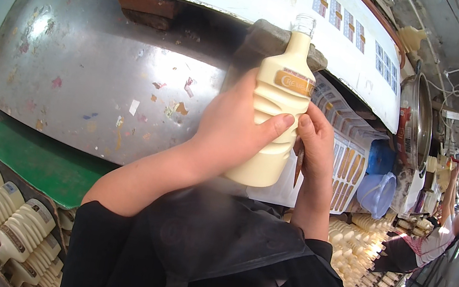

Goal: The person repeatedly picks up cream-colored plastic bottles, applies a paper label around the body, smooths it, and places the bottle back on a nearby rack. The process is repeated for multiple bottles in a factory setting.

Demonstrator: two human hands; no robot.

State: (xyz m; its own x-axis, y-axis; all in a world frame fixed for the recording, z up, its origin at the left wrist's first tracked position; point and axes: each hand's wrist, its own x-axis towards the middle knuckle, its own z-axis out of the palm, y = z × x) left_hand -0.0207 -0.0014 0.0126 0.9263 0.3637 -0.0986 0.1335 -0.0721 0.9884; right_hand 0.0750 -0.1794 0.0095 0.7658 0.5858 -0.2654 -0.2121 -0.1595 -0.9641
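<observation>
Cream ribbed bottle (279, 104) sits clasped between curled left hand (236, 119) and right hand (317, 139). Printed paper sheets (350, 162) lie toward the grey metal tabletop's (99, 57) right edge, near a pale-blue bucket (376, 194).

Small scraps (134, 107) dot the metal table (81, 54).

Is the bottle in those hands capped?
No, uncapped: the cream-coloured bottle ends in a bare, clear neck with no cap over it.

Bright glare on metal tabletop (94, 71)
</observation>
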